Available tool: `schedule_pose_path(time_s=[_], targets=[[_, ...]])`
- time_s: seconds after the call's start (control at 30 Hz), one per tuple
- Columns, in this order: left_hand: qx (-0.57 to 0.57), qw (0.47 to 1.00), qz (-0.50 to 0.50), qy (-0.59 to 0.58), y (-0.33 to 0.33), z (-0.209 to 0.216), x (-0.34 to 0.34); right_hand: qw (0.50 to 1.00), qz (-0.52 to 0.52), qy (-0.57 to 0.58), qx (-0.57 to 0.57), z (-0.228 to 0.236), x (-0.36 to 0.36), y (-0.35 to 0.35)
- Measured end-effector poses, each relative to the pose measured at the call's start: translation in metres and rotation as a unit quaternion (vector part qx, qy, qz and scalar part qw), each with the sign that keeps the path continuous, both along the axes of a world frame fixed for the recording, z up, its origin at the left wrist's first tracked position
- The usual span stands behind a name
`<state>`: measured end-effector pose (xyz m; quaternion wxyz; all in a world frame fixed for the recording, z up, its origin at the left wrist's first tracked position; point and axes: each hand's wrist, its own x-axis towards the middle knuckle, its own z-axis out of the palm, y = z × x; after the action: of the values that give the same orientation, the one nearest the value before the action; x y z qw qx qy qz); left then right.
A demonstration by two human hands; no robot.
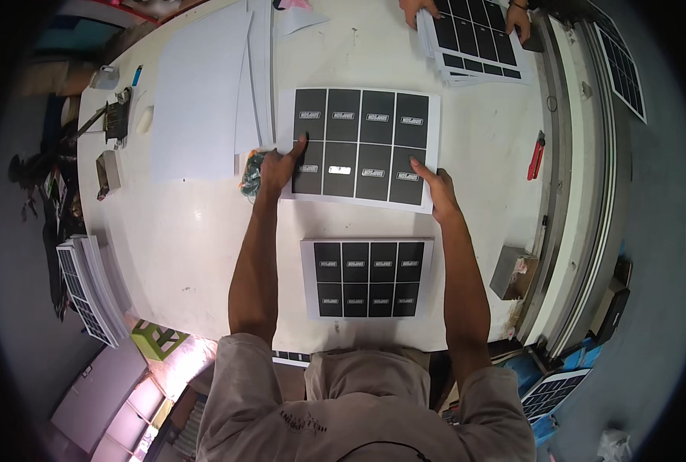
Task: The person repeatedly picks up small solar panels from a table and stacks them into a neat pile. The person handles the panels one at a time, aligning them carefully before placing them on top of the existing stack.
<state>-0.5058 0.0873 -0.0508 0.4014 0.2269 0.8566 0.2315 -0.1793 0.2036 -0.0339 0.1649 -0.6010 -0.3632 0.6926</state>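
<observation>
Between my two hands is a printed sheet point(360, 165) with rows of black rectangles on white; whether it is one sheet or several I cannot tell. My left hand point(283, 165) grips its left edge, thumb on top. My right hand point(437, 187) grips the lower right edge the same way, its thumb on the print. Nearer to me, a stack of like printed sheets point(370, 279) lies flat on the white table point(196, 254). Beside my left hand sits a small dark green and orange bundle point(252, 175), partly hidden by my wrist.
At the far right, another person's hands point(518, 21) hold a pile of printed sheets point(474, 38). Large blank white sheets point(196, 100) cover the back left. A red cutter knife point(537, 155) and a metal box point(514, 272) lie near the right edge, beside a long metal rail point(582, 192).
</observation>
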Motion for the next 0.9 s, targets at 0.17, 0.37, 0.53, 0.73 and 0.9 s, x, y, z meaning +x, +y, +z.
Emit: schedule_pose_path(time_s=[0.17, 0.37, 0.53, 0.73, 0.9], targets=[[0.056, 0.995, -0.067, -0.052, -0.013, -0.013, -0.024, 0.991, -0.022, 0.096, -0.091, 0.001, 0.013, 0.016], [0.115, 0.974, 0.016, -0.196, -0.002, 0.024, 0.011, 0.994, -0.025, 0.088, -0.065, 0.022, 0.03, 0.011], [0.077, 0.989, 0.015, -0.125, -0.056, 0.052, 0.057, 0.999, 0.013, 0.023, 0.043, 0.029, 0.087, -0.051], [0.131, 0.979, 0.049, -0.146, -0.214, 0.078, 0.135, 0.996, 0.07, -0.024, 0.05, 0.058, 0.169, -0.184], [0.138, 0.97, 0.091, -0.176, -0.313, 0.083, 0.18, 0.994, 0.037, 0.031, -0.093, 0.073, 0.196, -0.262]])
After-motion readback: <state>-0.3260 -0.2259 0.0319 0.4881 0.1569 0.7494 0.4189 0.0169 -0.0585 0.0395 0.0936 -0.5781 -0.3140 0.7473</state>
